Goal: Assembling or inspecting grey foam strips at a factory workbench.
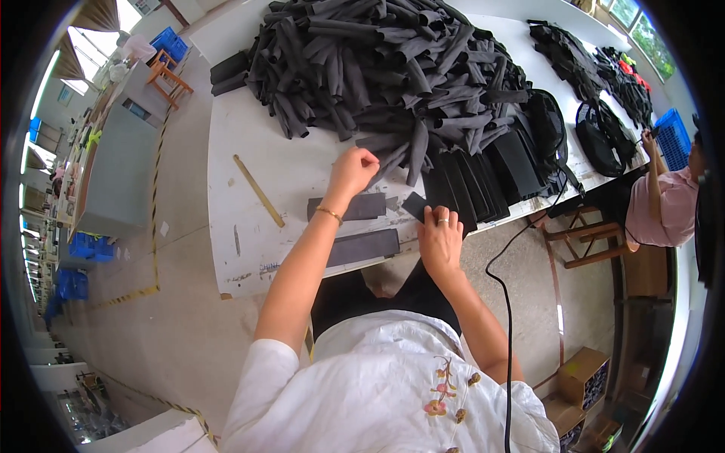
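Observation:
My left hand [352,170] reaches to the near edge of a big heap of black rolled fabric strips [393,64], its fingers closed on the end of one strip [387,155]. My right hand [440,238] presses on a small flat black piece [414,205] at the table's near edge, beside a row of stacked flat black pieces [483,177]. Two flat dark rectangles lie near my hands: one [361,207] under my left wrist, another [364,247] at the table's front edge.
A wooden ruler [258,190] lies on the white table [249,143] to the left. Black bags [596,136] sit at the far right, where another person in pink [664,208] works. A black cable [506,302] hangs off the table. Cardboard boxes [583,377] stand on the floor.

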A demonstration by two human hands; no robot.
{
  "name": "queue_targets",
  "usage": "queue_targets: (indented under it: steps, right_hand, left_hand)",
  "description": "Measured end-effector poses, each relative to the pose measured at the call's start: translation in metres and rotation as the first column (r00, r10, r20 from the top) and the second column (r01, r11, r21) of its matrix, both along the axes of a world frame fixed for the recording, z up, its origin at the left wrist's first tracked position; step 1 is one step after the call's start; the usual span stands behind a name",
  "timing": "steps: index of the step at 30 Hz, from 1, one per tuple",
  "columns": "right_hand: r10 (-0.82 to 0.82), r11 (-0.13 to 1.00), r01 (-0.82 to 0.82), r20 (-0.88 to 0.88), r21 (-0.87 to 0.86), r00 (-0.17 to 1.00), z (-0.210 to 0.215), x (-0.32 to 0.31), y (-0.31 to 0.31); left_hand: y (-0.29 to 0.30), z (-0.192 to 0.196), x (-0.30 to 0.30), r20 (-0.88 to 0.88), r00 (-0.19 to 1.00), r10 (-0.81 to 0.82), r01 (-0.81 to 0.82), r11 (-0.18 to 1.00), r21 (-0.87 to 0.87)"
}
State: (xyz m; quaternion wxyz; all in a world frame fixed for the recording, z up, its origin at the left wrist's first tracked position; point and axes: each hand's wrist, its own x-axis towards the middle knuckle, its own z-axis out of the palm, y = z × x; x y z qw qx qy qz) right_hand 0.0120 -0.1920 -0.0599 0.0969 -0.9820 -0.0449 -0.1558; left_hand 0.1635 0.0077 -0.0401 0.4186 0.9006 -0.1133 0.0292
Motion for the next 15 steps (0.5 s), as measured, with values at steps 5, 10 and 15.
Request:
queue_targets:
  steps: [5, 10, 15]
  right_hand:
    - [0.007, 0.976, -0.039, 0.15, 0.213, 0.989, 0.031, 0.001, 0.006]
    - [0.124, 0.484, -0.145, 0.097, 0.863, 0.988, 0.072, 0.018, 0.035]
    - [0.146, 0.364, -0.15, 0.103, 0.919, 0.984, 0.071, 0.027, 0.057]
  left_hand:
    - [0.007, 0.027, -0.012, -0.353, 0.935, -0.037, -0.18, 0.808, -0.561]
    - [0.003, 0.051, -0.056, -0.489, 0.869, -0.076, -0.404, 0.463, -0.789]
    - [-0.005, 0.052, -0.086, -0.488, 0.871, -0.064, -0.439, 0.347, -0.829]
